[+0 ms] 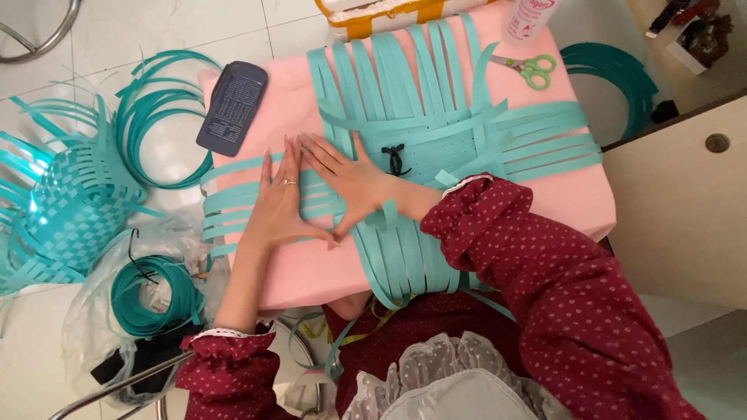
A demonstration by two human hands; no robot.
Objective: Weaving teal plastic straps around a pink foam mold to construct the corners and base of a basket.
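Teal plastic strip mat (436,140) lies half-woven on pink board (560,198). L hand (276,210) and R hand (354,183) both flat, fingers spread, thumbs touching, pressing left-side strips, gripping nothing. Strips look light, springy, slick; prob best pinched near weave edge. Scissors (533,68) at far edge.

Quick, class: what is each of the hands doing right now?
Left hand: open, flat on the teal strips.
Right hand: open, pressing the woven mat.
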